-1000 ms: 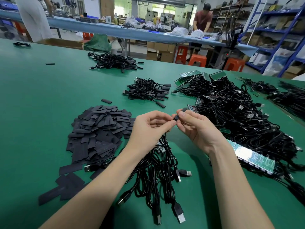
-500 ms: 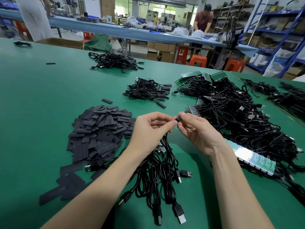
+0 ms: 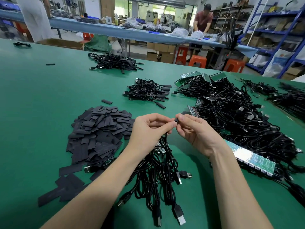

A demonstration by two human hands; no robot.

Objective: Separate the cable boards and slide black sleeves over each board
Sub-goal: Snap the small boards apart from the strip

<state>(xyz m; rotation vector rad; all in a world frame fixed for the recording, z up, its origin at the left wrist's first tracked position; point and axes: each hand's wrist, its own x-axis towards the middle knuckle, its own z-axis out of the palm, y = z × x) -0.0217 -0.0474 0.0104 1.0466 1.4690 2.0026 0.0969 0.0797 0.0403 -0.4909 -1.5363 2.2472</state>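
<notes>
1. My left hand [image 3: 151, 129] pinches a cable [image 3: 166, 138] near its top end, thumb & forefinger closed on it. I judge that's to keep the board end steady while the rest hangs down into the bundle [image 3: 158, 171] on the bench [image 3: 41, 100].
2. My right hand [image 3: 196, 131] pinches a black sleeve [image 3: 177, 120] at its fingertips, touching the left fingertips. Looks like it's being slid over the board; the board itself is hidden by fingers, so can't tell how far on it is.
3. Spare sleeves [image 3: 99, 129] are piled just left of my left hand, prob. for a quick grab.
4. Unseparated board strips [image 3: 254, 159] w/ cables sit by my right forearm; big tangle [image 3: 239, 123] beyond, on the right.
5. Two small heaps [image 3: 148, 91] [image 3: 115, 62] lie farther back, some w/ sleeves on; I take them as finished work, kept apart from the raw stock.
6. Next, I'd guess: seat the sleeve fully, then put the cable aside.
</notes>
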